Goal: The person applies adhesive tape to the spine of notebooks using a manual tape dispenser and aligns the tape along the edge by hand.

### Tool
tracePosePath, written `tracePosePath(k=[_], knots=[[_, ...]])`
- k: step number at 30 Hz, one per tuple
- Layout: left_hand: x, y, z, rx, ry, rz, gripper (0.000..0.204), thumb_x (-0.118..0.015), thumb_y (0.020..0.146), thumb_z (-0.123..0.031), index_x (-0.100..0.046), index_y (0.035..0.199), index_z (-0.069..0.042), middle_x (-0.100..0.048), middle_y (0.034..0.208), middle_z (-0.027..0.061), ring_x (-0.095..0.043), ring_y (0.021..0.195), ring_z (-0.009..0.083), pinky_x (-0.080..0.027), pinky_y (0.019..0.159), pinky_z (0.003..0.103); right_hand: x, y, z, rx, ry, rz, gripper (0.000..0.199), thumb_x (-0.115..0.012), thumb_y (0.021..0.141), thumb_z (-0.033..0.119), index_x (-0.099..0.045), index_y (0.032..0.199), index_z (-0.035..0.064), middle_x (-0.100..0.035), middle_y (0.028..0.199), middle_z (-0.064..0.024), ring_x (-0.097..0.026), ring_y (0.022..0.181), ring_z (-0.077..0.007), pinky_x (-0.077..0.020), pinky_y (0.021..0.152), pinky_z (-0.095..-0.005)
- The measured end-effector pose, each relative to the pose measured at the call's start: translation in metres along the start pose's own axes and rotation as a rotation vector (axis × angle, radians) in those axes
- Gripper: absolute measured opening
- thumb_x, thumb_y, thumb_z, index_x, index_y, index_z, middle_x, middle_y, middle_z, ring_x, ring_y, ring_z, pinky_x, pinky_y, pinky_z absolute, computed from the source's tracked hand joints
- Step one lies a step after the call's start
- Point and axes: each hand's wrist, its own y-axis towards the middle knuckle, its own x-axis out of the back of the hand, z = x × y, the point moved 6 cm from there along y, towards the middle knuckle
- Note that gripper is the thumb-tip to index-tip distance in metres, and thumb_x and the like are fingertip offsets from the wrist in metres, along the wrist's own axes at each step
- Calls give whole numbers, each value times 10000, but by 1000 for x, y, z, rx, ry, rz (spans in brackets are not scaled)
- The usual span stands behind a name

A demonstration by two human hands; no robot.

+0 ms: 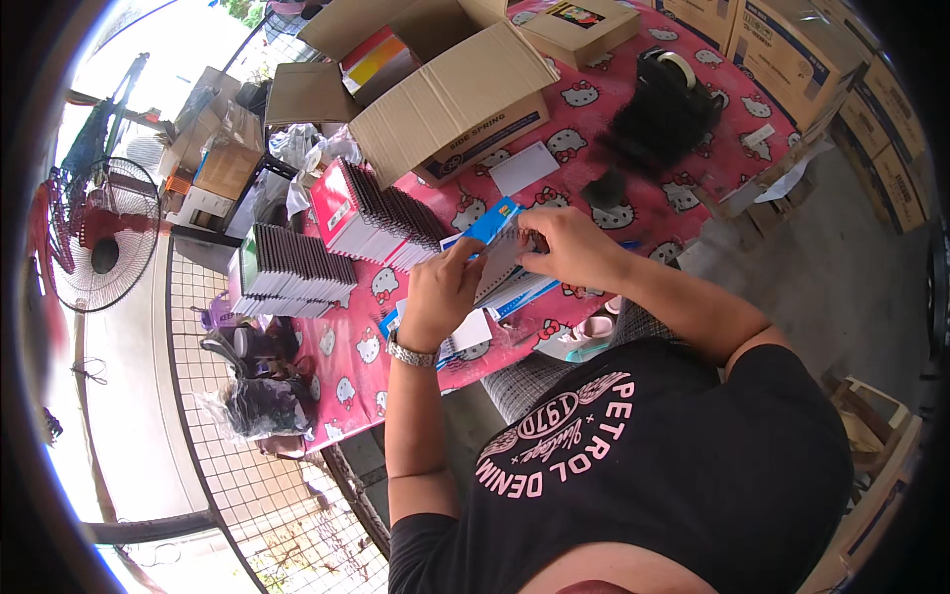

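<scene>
My left hand point(442, 295) grips a notebook with a bright blue cover point(495, 222), thumb and fingers closed on its side. At the notebook's opposite edge, the fingers of my right hand point(572, 247) are curled and pinched together. Whatever lies between those fingertips is too small to make out. Under my hands are more blue-and-white booklets point(524, 291), partly covered by them, and white sheets point(469, 333). Just beyond my left hand stands a row of red-covered notebooks point(371, 220) with dark bindings. A second row, with green covers point(294, 269), sits farther left.
An open cardboard box point(485, 139) stands at the back of the pink patterned table point(384, 281). Rightward lie a black pile point(648, 134), a tape dispenser point(676, 74) and a white card point(524, 169). Cartons point(787, 54) line the right side; a fan point(104, 238) is at left.
</scene>
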Motion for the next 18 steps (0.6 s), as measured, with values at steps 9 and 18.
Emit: tracePosePath(k=[9,18], knots=[[6,2,-17,-88,53,-108,178,-625,893,-122,-597,1066,-86,-684,893,134,-672,806,346,-532,663,437,8,11,17,344,-55,-184,200,-746,818,141,-629,922,16,-669,828,-140,-683,759,-318,-527,683,-397],[22,9,-27,29,260,-119,237,-544,874,-31,-574,1103,-83,-646,975,112,-608,933,318,-451,843,438,29,-21,0,-174,406,-199,482,-578,991,315,-528,1298,-53,-635,1165,-223,-612,1135,-304,-468,950,-373]])
